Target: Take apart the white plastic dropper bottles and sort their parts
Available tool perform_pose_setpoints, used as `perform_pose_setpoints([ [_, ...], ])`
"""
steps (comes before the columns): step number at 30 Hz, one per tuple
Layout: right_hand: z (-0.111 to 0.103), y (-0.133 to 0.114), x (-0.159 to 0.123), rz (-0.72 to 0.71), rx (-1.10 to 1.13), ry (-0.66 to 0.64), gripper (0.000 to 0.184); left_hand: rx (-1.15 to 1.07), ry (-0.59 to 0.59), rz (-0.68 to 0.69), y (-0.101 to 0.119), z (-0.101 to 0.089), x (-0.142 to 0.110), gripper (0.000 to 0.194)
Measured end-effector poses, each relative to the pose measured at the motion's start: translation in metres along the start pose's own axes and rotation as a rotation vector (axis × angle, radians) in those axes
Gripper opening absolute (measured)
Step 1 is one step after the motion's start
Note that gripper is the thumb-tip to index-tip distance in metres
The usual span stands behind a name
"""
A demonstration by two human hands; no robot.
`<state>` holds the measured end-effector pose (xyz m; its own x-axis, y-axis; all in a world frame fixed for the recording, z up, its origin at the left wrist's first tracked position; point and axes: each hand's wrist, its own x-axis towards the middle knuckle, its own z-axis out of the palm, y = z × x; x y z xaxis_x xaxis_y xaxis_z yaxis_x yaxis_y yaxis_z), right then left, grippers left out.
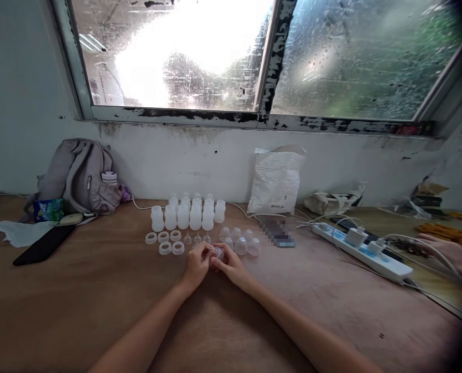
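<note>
My left hand [197,264] and my right hand [231,265] meet over the table, fingers closed around one small, clear, round baby-bottle part [217,253]. Fingers cover much of it, so whether it is a nipple, a ring or both together I cannot tell. Just beyond my hands stand clear nipples [197,238]. White collar rings [170,242] lie flat to the left of them. On the right, several clear domed caps [240,245] are grouped close to my right fingers. Behind all these, frosted white bottles [183,216] stand upright in rows, the back ones topped with nipples.
A white plastic bag [276,178] leans on the wall, near a blurred-out flat object [279,231]. At right are a power strip [363,253] with cables and another person's hand [446,254]. A backpack [81,176] and black phone-like slab [44,245] are left.
</note>
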<state>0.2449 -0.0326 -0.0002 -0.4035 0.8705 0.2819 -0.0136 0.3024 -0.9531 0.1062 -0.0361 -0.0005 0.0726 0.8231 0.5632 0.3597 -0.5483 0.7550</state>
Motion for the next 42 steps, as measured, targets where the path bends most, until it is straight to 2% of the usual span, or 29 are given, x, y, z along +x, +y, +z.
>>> perform_pose_setpoints([
  [6,0.004,0.002,-0.003,-0.002,0.000,0.020,0.036,-0.024,-0.042,-0.025,0.007,-0.008,0.004,0.009],
  [9,0.008,0.001,-0.004,0.011,0.012,0.029,0.036,-0.094,-0.125,-0.050,0.008,-0.016,0.007,0.009],
  [13,0.011,0.000,-0.007,0.019,-0.004,0.004,0.034,-0.237,-0.239,-0.123,0.001,-0.027,0.017,0.018],
  [16,0.011,0.001,-0.009,0.032,0.004,0.009,0.037,-0.297,-0.235,-0.173,-0.007,-0.039,0.028,0.023],
  [18,0.011,0.000,-0.009,0.057,0.029,0.018,0.039,-0.174,-0.216,-0.127,-0.013,-0.050,0.034,0.023],
  [22,0.011,-0.003,-0.009,0.086,0.041,0.002,0.040,0.243,-0.186,0.066,-0.024,-0.067,0.034,0.020],
  [27,0.010,-0.004,-0.010,0.106,-0.009,-0.013,0.041,0.552,-0.203,0.247,-0.036,-0.073,0.021,0.016],
  [31,0.009,-0.005,-0.011,0.122,-0.033,-0.022,0.041,0.653,-0.258,0.308,-0.043,-0.077,0.018,0.016],
  [37,0.009,-0.008,-0.010,0.144,-0.055,-0.027,0.040,0.706,-0.222,0.302,-0.049,-0.086,0.022,0.017],
  [42,0.010,-0.006,-0.009,0.146,-0.093,-0.025,0.041,0.737,-0.194,0.281,-0.054,-0.086,0.021,0.022],
])
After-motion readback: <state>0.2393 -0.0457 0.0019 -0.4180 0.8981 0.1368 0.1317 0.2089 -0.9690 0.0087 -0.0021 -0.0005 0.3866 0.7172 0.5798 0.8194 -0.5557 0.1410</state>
